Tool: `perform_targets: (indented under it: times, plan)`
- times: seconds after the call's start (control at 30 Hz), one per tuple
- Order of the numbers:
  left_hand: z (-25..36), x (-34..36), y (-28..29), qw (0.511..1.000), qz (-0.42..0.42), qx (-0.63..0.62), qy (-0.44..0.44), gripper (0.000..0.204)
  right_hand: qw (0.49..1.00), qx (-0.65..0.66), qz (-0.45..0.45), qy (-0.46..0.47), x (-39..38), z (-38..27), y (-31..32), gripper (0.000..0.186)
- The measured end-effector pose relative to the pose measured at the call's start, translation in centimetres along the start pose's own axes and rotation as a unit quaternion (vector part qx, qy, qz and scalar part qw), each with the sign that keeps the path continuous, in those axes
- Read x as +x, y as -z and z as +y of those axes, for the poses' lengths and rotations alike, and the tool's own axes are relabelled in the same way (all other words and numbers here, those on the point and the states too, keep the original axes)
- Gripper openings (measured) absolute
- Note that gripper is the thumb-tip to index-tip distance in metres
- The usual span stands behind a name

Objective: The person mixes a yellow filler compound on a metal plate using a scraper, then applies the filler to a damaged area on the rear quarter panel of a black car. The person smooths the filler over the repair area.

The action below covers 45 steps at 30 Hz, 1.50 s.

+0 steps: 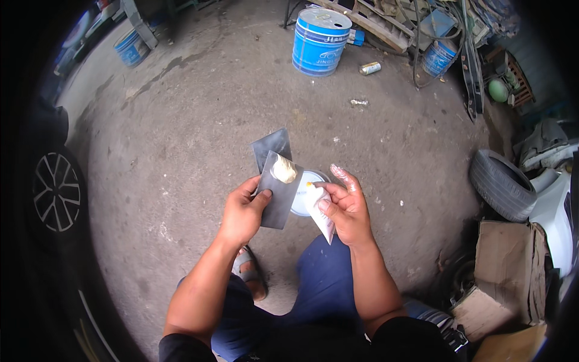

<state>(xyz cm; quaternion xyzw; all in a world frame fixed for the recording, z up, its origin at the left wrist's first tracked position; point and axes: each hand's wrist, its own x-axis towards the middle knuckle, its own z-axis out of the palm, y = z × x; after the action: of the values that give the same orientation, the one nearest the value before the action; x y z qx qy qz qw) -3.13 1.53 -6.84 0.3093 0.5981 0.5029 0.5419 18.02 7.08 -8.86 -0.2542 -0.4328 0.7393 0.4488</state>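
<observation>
Above the floor, my left hand clamps a grey plate bearing cream paste, thumb uppermost; beside it, my half-curled right hand pinches a white tube, one finger raised.

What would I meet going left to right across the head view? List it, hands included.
Car wheel → upper-left blue bucket → left hand → front grey plate → white tube → right hand → loose tire.

Putty lies near the far edge of the plate; a second plate juts from behind. Rightward, the tube overlaps a tin; a drum stands beyond on the floor.
</observation>
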Motion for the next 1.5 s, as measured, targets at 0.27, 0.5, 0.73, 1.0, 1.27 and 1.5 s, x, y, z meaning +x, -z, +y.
perform_targets:
  times: [0.27,0.5,0.73,1.0,1.27,1.5]
  plan:
    - [-0.6,0.5,-0.3,0.999,-0.012,0.024,-0.02,0.034,1.0,0.018,-0.02,0.002,0.4,0.8,-0.4,0.064]
    - [-0.3,0.2,-0.8,0.998,-0.009,0.057,-0.02,0.034,0.999,0.033,-0.015,-0.002,0.6,1.4,-0.2,0.058]
    - [-0.7,0.2,-0.8,0.997,-0.017,0.073,-0.037,0.035,0.998,0.059,-0.005,-0.008,0.4,1.2,-0.5,0.054]
    - [-0.7,0.1,-1.0,0.996,-0.018,0.085,-0.035,0.034,0.999,0.051,0.001,0.004,0.4,1.7,0.1,0.048]
    - [-0.5,0.0,-1.3,0.995,-0.017,0.09,-0.035,0.033,0.999,0.043,0.01,0.009,0.6,2.0,0.4,0.048]
    - [-0.5,0.0,-1.2,0.996,-0.016,0.079,-0.026,0.033,0.999,0.037,0.014,0.003,0.6,1.8,0.2,0.047]
